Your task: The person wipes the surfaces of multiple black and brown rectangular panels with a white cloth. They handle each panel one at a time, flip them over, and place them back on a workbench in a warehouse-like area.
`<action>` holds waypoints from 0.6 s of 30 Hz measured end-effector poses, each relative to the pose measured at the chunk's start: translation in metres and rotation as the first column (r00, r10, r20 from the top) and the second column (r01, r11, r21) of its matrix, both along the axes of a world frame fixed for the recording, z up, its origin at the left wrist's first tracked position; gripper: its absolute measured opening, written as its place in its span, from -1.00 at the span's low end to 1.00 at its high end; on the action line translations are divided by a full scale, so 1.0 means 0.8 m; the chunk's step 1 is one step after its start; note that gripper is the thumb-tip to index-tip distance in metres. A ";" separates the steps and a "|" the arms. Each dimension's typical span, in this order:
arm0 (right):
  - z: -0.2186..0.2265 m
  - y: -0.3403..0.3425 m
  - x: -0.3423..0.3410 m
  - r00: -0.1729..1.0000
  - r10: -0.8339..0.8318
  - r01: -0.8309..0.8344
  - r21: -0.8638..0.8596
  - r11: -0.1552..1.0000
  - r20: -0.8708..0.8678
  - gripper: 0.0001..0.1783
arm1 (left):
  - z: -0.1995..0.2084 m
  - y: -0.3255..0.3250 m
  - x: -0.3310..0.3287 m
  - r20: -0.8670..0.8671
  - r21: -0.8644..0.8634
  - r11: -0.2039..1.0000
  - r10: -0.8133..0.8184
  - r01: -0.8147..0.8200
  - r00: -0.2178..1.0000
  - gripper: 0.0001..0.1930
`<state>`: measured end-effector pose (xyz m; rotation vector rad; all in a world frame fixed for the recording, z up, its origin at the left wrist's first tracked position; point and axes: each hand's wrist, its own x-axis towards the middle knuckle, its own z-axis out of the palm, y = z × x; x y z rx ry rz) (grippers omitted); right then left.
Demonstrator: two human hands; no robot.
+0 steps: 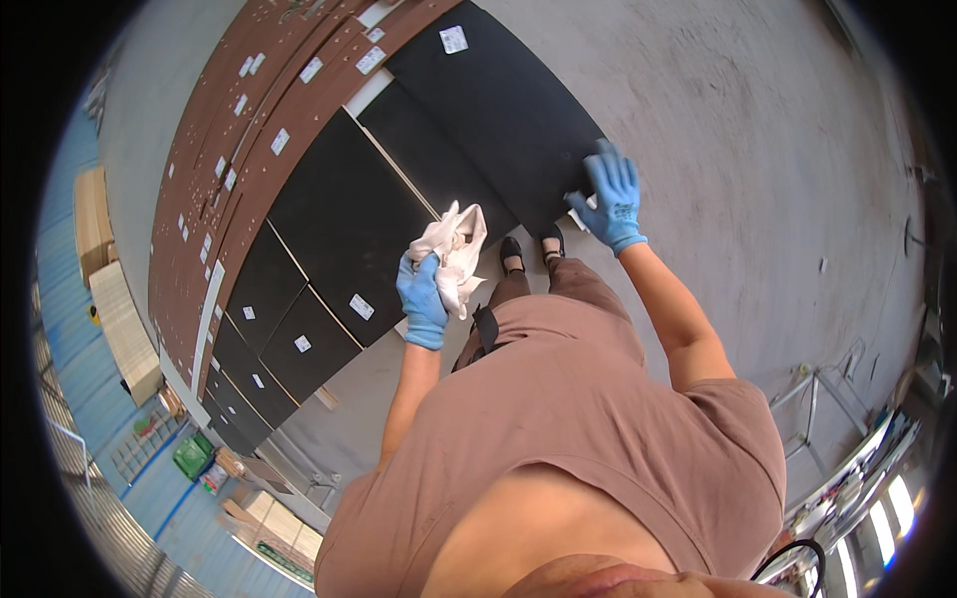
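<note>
My left hand (pixel 424 307), in a light blue work glove, is closed around a crumpled white cloth rag (pixel 454 249). The rag hangs over the near edge of a row of black panels (pixel 344 189), some of which bear small white labels. Off to the right, my right hand (pixel 611 199), gloved the same way, has its fingers spread and slightly blurred. It is beside the right end of a large black panel (pixel 498 95); whether it touches the panel I cannot tell. A small white piece (pixel 580 221) shows partly behind this hand.
Beyond the black panels lie stacked brown panels (pixel 264 110) with holes and white labels. Pale stacked boards (pixel 122 319) and a green bin (pixel 192 454) stand at the left. A metal frame (pixel 832 399) is at the right on the grey floor (pixel 738 149). My feet are near the panels' edge.
</note>
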<state>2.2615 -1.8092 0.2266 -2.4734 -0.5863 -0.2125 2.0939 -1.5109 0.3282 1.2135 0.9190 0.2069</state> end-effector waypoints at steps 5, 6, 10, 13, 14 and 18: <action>-0.051 -0.012 -0.021 0.717 -0.572 0.669 0.161 0.726 -0.398 -0.42 | 0.002 -0.003 0.005 -0.009 -0.039 0.999 -0.016 0.016 1.000 -0.75; -0.059 -0.013 -0.021 0.592 -0.464 0.739 0.212 0.640 -0.659 -0.45 | 0.002 -0.003 0.007 -0.015 -0.039 0.999 -0.026 0.025 1.000 -0.75; -0.078 -0.005 -0.015 0.395 0.009 0.898 0.388 0.206 -0.919 -0.69 | 0.000 -0.003 0.017 -0.039 -0.032 0.998 -0.060 0.058 0.997 -0.75; -0.080 -0.005 -0.019 0.364 0.114 0.924 0.374 0.075 -0.924 -0.83 | 0.002 -0.003 0.022 -0.004 -0.024 0.994 -0.108 0.108 0.994 -0.75; -0.080 -0.011 -0.023 0.354 0.150 0.931 0.363 0.039 -0.923 -0.85 | 0.003 -0.003 0.022 -0.009 -0.019 0.994 -0.108 0.107 0.994 -0.77; -0.090 -0.049 -0.041 0.306 0.136 0.951 0.296 -0.093 -0.942 -0.91 | 0.005 -0.003 0.020 -0.008 0.000 0.997 -0.079 0.079 0.997 -0.79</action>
